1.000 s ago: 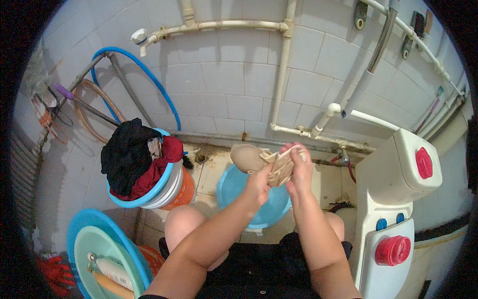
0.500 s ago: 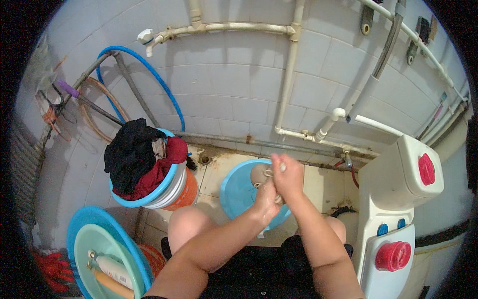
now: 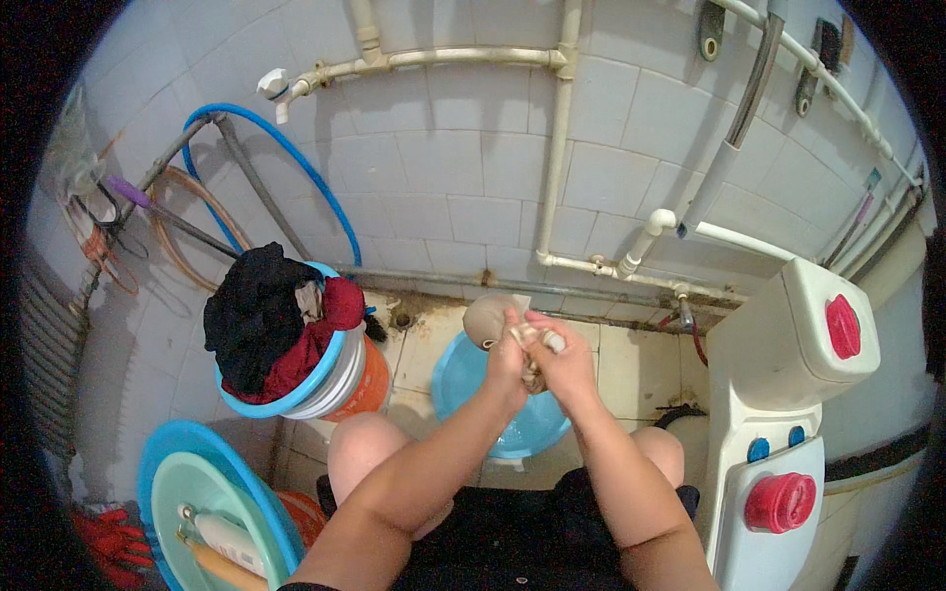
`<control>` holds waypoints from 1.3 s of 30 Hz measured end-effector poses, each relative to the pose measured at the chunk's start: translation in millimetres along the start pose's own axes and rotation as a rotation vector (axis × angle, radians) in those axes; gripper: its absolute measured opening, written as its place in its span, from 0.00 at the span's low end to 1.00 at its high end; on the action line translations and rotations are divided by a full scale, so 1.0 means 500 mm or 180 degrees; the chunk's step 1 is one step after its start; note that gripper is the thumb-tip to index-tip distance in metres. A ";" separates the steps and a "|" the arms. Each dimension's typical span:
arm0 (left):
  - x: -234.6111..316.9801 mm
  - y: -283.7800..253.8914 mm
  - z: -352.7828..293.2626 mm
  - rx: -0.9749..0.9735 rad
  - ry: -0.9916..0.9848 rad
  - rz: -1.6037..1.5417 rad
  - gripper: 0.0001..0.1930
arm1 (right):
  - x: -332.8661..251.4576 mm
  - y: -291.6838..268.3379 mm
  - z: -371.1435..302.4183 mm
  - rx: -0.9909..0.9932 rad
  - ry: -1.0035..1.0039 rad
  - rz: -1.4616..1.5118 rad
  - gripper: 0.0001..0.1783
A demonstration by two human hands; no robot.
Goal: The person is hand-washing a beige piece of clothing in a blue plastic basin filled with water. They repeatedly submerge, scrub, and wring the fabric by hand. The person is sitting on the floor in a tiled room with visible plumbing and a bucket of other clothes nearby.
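Above a light blue basin (image 3: 455, 402) on the tiled floor, both my hands grip a wet beige bra (image 3: 487, 321). Its rounded, cup-like part bulges out at the far left of my grip. My left hand (image 3: 506, 361) is closed round the bunched middle. Close beside it, on the right, my right hand (image 3: 570, 366) clasps more of the twisted fabric, and a pale end pokes out by its thumb. Folds of the cloth hang between the two hands. Some water shows in the basin; my forearms and hands cover part of it.
Left stands a blue basin (image 3: 246, 402) of black and dark red clothes on an orange bucket (image 3: 367, 379). Nearer are stacked basins (image 3: 158, 463) holding a bottle. A white twin-tub-like plastic unit (image 3: 739, 369) stands right. Pipes (image 3: 463, 56) and a tap (image 3: 276, 89) line the wall.
My hands have shifted slightly left and turned, with the bra still gripped. Its rounded part now sticks out farther up and left, beyond the basin's far rim in view.
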State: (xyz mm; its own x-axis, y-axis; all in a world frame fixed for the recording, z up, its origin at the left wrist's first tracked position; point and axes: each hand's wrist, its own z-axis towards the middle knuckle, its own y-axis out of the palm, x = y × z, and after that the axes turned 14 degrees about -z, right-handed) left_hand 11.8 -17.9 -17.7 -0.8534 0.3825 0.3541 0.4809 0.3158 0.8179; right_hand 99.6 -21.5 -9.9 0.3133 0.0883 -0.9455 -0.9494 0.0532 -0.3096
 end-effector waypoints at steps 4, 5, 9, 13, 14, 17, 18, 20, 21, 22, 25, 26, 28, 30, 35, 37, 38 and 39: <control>0.001 0.019 -0.015 -0.0426 -0.0500 0.0030 0.30 | 0.008 -0.056 0.049 0.1037 -0.0101 -0.0081 0.07; 0.006 0.033 -0.031 -0.0522 -0.0610 0.0105 0.31 | 0.008 -0.057 0.056 0.1374 -0.0390 0.0169 0.06; 0.016 0.003 -0.028 -0.1247 -0.1186 -0.0643 0.33 | -0.082 -0.064 0.003 0.0565 -0.0879 0.0213 0.07; 0.034 0.019 -0.001 -0.0554 -0.1331 -0.1182 0.36 | -0.079 0.012 -0.086 -0.0545 -0.2088 -0.0841 0.10; 0.031 0.007 0.011 -0.1005 -0.1439 -0.1399 0.35 | -0.098 0.016 -0.096 -0.0698 -0.2292 -0.0951 0.10; 0.015 -0.064 0.067 -0.2266 -0.1349 -0.1738 0.30 | -0.112 0.035 -0.105 -0.0849 -0.2835 -0.1133 0.09; -0.006 -0.063 0.074 -0.2639 -0.1166 -0.1680 0.26 | -0.059 0.044 -0.081 -0.0281 -0.2694 -0.1629 0.09; -0.030 0.008 -0.031 -0.0949 -0.0321 -0.1169 0.19 | -0.024 0.027 -0.018 0.0253 -0.1567 -0.1751 0.11; -0.040 0.025 -0.039 -0.0162 -0.0178 -0.0984 0.16 | -0.039 0.019 0.022 0.0218 -0.0635 -0.1382 0.12; -0.045 -0.002 -0.018 -0.0330 -0.0133 -0.1094 0.15 | -0.046 0.021 0.018 0.0278 -0.0880 -0.1584 0.08; -0.060 -0.044 0.013 -0.0611 -0.0072 -0.0819 0.15 | -0.017 0.044 -0.016 0.0468 -0.2117 -0.1755 0.09; -0.047 -0.054 0.011 -0.0541 -0.0065 -0.0328 0.15 | -0.013 0.053 -0.041 0.0362 -0.2170 -0.1771 0.07; -0.042 -0.069 0.030 -0.1140 -0.0155 -0.0525 0.16 | -0.029 0.051 -0.061 0.0401 -0.2185 -0.1678 0.07; -0.031 -0.063 0.040 -0.2348 -0.0721 -0.1870 0.17 | -0.043 0.044 -0.024 0.0590 -0.1572 -0.1149 0.06; 0.022 0.010 0.004 -0.0391 0.0073 -0.1167 0.19 | 0.072 0.004 0.047 0.0469 0.0849 0.1605 0.13; 0.059 0.027 0.001 -0.0383 0.0374 -0.1181 0.21 | 0.067 0.008 0.016 -0.0245 0.1575 0.2513 0.19; 0.076 0.032 -0.002 -0.0231 0.0473 -0.1169 0.21 | 0.060 0.004 0.000 -0.0609 0.1941 0.2936 0.22; 0.099 0.037 -0.007 -0.0086 0.0590 -0.1149 0.21 | 0.037 0.008 -0.012 -0.0682 0.2154 0.2832 0.27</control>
State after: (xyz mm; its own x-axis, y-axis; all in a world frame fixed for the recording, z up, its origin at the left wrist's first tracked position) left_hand -22.3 3.9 16.7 -0.9894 0.0874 0.1158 0.1405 0.3771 0.9155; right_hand 101.6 -25.7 -29.4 -0.4886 -0.5486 -0.6785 -0.8334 0.0633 0.5490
